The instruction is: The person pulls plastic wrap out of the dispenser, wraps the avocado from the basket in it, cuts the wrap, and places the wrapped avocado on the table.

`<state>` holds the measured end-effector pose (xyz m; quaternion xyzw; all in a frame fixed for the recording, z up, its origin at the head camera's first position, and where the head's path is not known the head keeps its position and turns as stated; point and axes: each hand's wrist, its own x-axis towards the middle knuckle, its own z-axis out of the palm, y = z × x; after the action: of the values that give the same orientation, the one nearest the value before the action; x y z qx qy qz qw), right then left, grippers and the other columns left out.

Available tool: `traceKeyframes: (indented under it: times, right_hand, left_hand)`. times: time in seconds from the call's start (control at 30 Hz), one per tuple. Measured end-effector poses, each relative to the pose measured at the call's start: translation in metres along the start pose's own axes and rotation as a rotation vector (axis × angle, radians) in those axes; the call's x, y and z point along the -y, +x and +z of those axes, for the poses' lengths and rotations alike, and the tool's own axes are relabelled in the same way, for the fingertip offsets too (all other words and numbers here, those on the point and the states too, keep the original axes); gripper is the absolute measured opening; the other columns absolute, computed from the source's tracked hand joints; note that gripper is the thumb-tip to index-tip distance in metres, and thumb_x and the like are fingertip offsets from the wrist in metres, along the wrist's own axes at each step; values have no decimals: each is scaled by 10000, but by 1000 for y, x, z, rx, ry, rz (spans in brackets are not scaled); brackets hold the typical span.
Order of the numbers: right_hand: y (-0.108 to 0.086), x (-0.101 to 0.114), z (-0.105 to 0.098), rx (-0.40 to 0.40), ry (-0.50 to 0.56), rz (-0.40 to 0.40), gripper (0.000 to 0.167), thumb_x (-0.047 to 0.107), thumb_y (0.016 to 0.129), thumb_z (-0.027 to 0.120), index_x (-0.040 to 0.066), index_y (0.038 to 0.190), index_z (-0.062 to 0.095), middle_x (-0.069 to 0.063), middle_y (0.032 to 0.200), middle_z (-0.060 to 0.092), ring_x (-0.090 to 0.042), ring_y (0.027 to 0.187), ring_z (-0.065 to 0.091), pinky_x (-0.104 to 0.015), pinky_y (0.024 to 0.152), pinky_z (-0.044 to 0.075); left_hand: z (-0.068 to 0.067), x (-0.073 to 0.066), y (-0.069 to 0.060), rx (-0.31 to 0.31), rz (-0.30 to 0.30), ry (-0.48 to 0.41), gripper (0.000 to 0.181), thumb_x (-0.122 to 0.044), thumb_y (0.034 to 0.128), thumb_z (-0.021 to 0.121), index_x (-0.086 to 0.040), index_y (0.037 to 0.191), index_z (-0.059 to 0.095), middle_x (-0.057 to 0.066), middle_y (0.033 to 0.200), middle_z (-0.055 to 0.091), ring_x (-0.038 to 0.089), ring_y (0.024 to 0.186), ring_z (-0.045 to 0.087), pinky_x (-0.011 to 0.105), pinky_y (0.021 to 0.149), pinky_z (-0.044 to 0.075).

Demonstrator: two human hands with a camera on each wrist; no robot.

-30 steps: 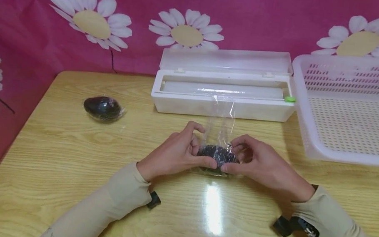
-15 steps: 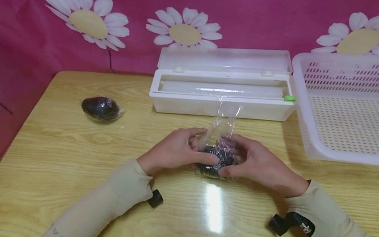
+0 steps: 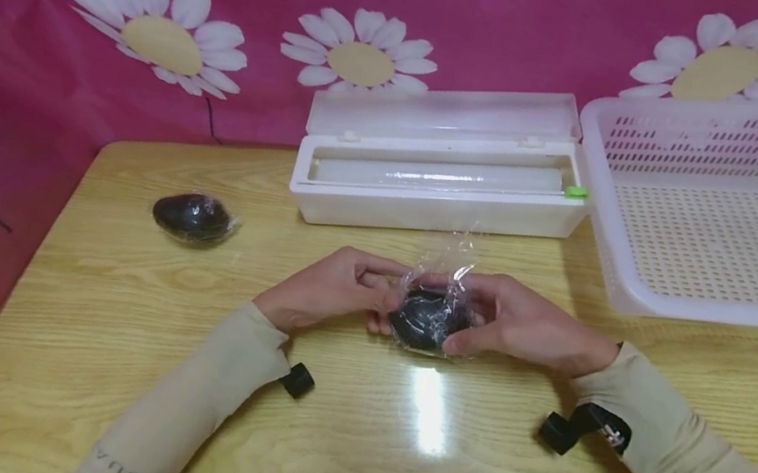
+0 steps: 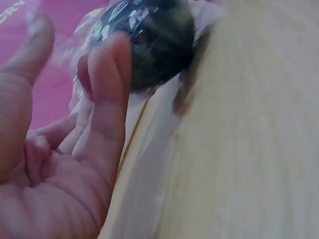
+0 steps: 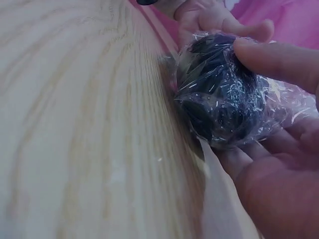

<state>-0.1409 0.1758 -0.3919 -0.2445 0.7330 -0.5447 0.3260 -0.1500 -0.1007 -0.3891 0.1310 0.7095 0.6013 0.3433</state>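
Note:
A dark avocado [image 3: 422,320] in crumpled cling film lies low over the table, its loose film end standing up at the back. My right hand [image 3: 520,320] grips it from the right; in the right wrist view the thumb [image 5: 279,62] presses on the wrapped fruit and the other fingers pass beneath the film. At the avocado's left end is my left hand [image 3: 324,286]. The left wrist view shows its thumb [image 4: 32,50] held apart and its fingers reaching toward the fruit without curling round it. Another wrapped avocado [image 3: 192,218] lies at the left.
Behind the hands stands a white cling film box [image 3: 439,217] with its lid up, a film roll [image 3: 435,175] inside and a green slider [image 3: 575,192] at its right end. A white plastic basket [image 3: 738,317] is at the right. A pink flowered cloth [image 3: 495,12] hangs behind the table.
My left thumb has come off the avocado and the left hand has drawn slightly left. The raised film strip has crumpled lower. My right hand stays on the fruit.

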Motion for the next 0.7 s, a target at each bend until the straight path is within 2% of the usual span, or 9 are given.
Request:
traceKeyframes:
  times: [0.07,0.13,0.17,0.27,0.37,0.43,0.53,0.6,0.7]
  right_hand:
    - [1,1,-1,7,-11,-13,764,109,811,835,123,1501,507,-106,1367,665,-270,1238,652,-401,1094,509]
    - [1,2,-1,17,-9,-19,804,108,808,835,164,1526,478,-92,1419,636,-275,1276,638,-423,1116,500]
    - [2,3,-1,25,-3,-25,826,103,810,834,184,1541,456,-90,1445,619,-285,1290,632,-433,1119,499]
    - [3,4,0,41,15,-19,857,100,816,829,221,1557,416,-76,1459,611,-278,1287,637,-425,1093,524]
    - [3,6,0,36,4,-30,839,96,826,822,203,1546,406,-81,1428,638,-268,1246,657,-410,1056,539]
    - [4,6,1,28,-3,-48,818,87,837,813,185,1539,405,-90,1424,634,-273,1230,665,-406,1022,564]
    - [4,8,3,0,-15,-100,782,85,854,805,177,1530,423,-65,1492,574,-268,1329,609,-378,1092,528]
    - [4,9,4,-18,-18,-136,778,72,864,795,181,1538,422,-53,1537,525,-279,1393,562,-373,1124,509]
    - [4,11,7,-71,-73,-173,769,87,881,786,205,1549,424,-38,1544,514,-288,1389,556,-368,1119,509]
  left_hand:
    - [-3,0,-1,-25,15,32,922,-539,739,837,-54,1471,555,-3,793,719,126,701,665,264,681,586]
    - [-4,0,-1,-61,22,109,1025,-638,617,830,-83,1445,588,-9,834,683,113,750,630,241,715,559]
    - [-3,0,-1,-75,19,150,995,-633,628,847,-101,1433,602,-7,886,680,104,794,630,232,745,556]
    - [4,-2,-1,-64,24,231,806,-490,761,876,-130,1430,609,4,1142,720,97,1022,683,242,914,566]
    - [13,-4,-1,-28,30,216,619,-257,885,833,-140,1446,599,40,1362,704,165,1215,700,311,1057,550]
    - [18,-5,-1,-28,36,185,581,-210,924,790,-139,1464,586,65,1404,686,189,1260,688,336,1097,531]
    - [23,-6,-3,-59,48,166,582,-225,957,751,-180,1501,548,49,1458,647,184,1309,657,346,1132,505]
    - [24,-6,-4,-90,61,172,561,-244,969,737,-202,1497,553,32,1471,637,173,1332,639,345,1145,493]
    - [26,-6,-5,-128,96,181,527,-255,991,707,-219,1494,557,17,1503,611,172,1358,619,342,1151,487]
